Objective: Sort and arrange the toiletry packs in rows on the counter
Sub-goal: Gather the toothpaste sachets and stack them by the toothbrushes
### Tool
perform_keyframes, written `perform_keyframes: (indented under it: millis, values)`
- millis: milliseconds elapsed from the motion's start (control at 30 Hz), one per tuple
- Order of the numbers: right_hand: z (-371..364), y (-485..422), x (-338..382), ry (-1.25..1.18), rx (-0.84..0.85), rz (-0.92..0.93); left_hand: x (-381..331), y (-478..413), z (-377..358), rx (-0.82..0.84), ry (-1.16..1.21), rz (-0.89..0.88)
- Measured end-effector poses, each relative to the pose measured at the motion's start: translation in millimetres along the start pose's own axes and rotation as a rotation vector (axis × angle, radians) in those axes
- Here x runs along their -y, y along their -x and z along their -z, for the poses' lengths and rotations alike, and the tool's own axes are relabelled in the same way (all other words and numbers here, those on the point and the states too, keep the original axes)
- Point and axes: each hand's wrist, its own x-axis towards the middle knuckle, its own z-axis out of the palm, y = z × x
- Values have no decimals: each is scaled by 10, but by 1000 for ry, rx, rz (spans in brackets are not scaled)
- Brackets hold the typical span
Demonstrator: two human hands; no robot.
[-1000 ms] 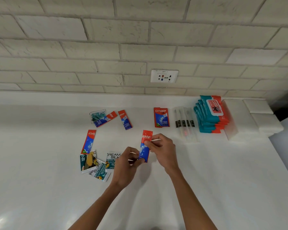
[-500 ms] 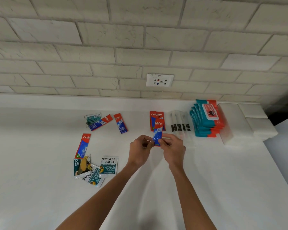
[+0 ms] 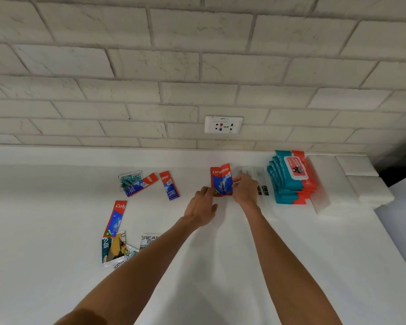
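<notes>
On the counter (image 3: 56,231) by the wipes (image 3: 291,179), square your toothpaste sachet (image 3: 224,181) flush onto its pile: your right hand (image 3: 244,191) pinches its right edge, your left hand (image 3: 203,205) rests loosely open, empty, beside it
</notes>
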Motion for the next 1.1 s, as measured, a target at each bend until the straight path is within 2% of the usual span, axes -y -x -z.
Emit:
perform_keyframes:
  millis: [367, 433, 533, 633, 1100]
  values:
    - [-214, -36, -41, 60, -8, 43, -1, -67, -105, 80, -153, -35]
    - [-248, -14, -57, 129, 4, 64, 9, -68, -101, 82, -169, -39]
    - [-262, 51, -54, 268, 32, 140, 27, -78, -102, 73, -186, -51]
    - [-289, 111, -56, 303, 85, 228, 42, -78, -115, 69, -193, -66]
    - [-359, 163, -92, 425, 108, 221, 41, -88, -128, 81, -185, -58]
